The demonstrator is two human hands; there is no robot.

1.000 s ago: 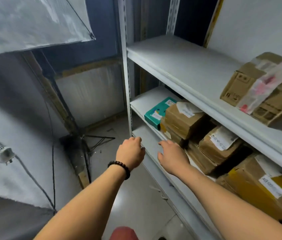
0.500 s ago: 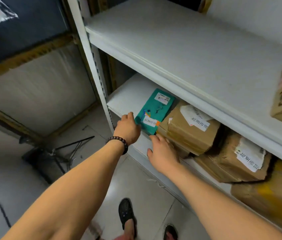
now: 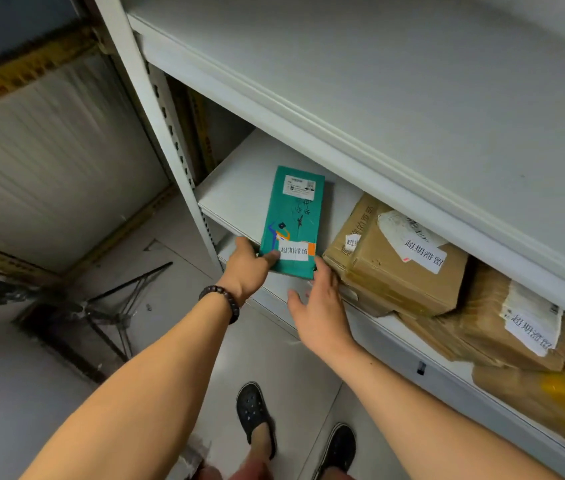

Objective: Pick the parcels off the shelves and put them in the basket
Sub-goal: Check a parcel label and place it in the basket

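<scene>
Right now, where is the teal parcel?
In the head view the teal parcel lies at the left end of the lower shelf, left of the brown box; the left hand holds its near corner.

Two white metal shelves are shown, an upper shelf [image 3: 412, 81] and a lower shelf [image 3: 236, 192] beneath it. On the lower shelf a teal parcel [image 3: 293, 216] is laid near the left end, its near end jutting past the front edge. Just to its right a brown cardboard parcel [image 3: 395, 271] is set, and beyond that a second labelled brown parcel [image 3: 503, 327].
</scene>
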